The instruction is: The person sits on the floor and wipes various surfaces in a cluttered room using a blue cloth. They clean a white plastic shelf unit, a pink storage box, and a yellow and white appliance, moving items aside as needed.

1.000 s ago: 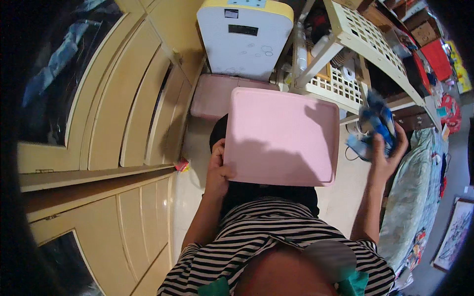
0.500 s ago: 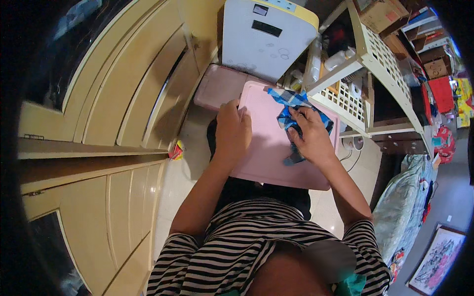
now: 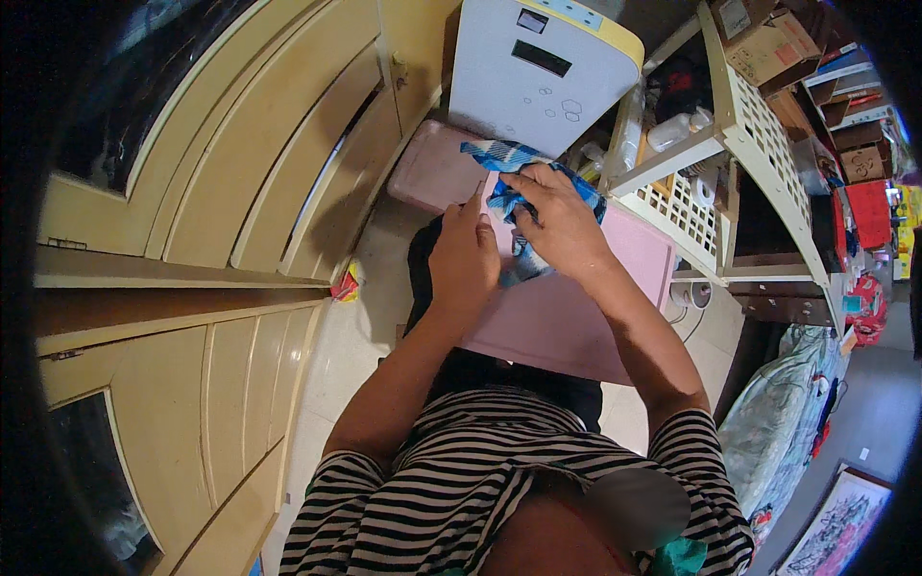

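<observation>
- The left hand (image 3: 464, 257) rests flat on the pink board (image 3: 567, 307), steadying it.
- The right hand (image 3: 557, 226) grips the blue plaid cloth (image 3: 509, 158) at the board's far edge; spreading seems underway, and smoothing likely needs both hands.
- Beyond stands a white appliance (image 3: 538, 72).

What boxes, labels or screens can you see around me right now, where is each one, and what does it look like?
Small dark screen: a rectangle on the white, yellow-edged appliance ahead of the hands.
Smaller dark panel: near that appliance's top edge.
Brown cardboard boxes: stacked on the cream lattice shelf, upper right; one carries a pale label.
Red package: flat, far right.
Clear plastic bottle: lying on the shelf.
</observation>
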Demonstrator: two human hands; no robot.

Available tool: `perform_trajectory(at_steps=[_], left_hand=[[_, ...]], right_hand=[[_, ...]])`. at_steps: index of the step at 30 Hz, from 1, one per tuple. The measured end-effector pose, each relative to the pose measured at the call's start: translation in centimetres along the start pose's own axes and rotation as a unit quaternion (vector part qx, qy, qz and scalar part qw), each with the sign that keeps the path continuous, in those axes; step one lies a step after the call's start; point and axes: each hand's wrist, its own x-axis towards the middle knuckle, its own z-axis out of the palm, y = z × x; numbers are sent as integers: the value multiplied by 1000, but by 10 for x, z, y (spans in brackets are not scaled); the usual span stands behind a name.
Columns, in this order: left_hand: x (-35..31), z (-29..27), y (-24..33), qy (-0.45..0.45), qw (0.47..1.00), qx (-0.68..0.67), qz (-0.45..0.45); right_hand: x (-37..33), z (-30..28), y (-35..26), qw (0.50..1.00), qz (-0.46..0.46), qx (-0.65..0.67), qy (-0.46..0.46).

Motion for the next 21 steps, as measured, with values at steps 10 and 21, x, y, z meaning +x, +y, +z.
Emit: perform_trajectory(at_steps=[10, 21], left_hand=[[6, -1, -11, -5, 995, -103, -5], [1, 0, -23, -35, 997, -64, -31]], right_hand=[[-3, 20, -8, 997, 4, -18, 69], [-25, -5, -30, 994, 70, 69, -46]])
